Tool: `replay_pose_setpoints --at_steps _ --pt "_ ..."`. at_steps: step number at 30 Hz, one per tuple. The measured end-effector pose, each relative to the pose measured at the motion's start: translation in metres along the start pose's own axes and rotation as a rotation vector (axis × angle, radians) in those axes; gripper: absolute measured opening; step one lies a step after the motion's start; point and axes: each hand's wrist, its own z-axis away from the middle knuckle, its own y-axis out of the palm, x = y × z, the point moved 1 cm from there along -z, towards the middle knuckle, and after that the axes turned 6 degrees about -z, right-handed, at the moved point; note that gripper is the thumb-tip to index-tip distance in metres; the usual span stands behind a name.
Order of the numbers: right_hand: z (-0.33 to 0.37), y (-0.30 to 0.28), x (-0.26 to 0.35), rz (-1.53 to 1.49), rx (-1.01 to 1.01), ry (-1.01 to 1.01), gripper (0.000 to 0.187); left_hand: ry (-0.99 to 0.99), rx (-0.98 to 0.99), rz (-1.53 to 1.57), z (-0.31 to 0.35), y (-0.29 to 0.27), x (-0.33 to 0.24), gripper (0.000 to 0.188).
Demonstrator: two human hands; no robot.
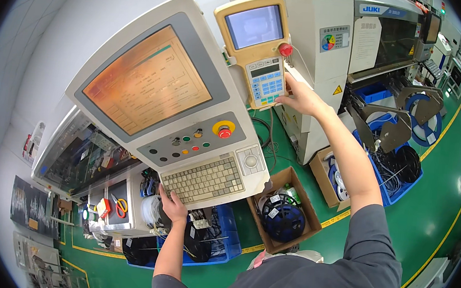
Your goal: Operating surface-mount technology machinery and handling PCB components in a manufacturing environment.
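A tan handheld control pendant with a small lit screen, keypad and red stop button hangs upright at the right side of a grey machine console. My right hand is closed round the pendant's lower right edge, its thumb at the bottom keys and some fingers hidden behind. The console carries an orange-lit screen, a row of coloured buttons, a red stop button on yellow and a trackball. At the left end of its keyboard, my left hand rests with fingers apart, touching the edge.
Below the console, a cardboard box holds dark reels, beside blue bins of reels and cables. Orange-handled scissors lie on a ledge at left. Another large machine stands at right, with reel feeders and yellow floor lines.
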Motion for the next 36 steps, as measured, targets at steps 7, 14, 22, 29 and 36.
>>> replay_pose_setpoints --at_steps 7,14,22,29,36 --pt "0.002 0.0 -0.001 -0.088 0.009 0.036 0.061 -0.025 -0.026 0.011 0.0 -0.002 -0.008 0.056" --pt "-0.001 0.003 -0.005 -0.089 0.003 0.057 0.066 0.01 -0.026 -0.045 0.0 -0.001 -0.002 0.054" --pt "-0.001 0.001 -0.008 -0.144 -0.008 0.023 0.065 -0.028 -0.015 0.027 0.0 -0.002 -0.003 0.056" --pt "0.002 -0.002 0.0 -0.091 0.008 0.039 0.063 -0.001 0.004 0.007 0.0 0.0 -0.001 0.055" --pt "0.004 -0.001 0.007 0.039 -0.003 0.037 0.056 -0.011 0.025 0.013 0.0 -0.001 -0.003 0.053"
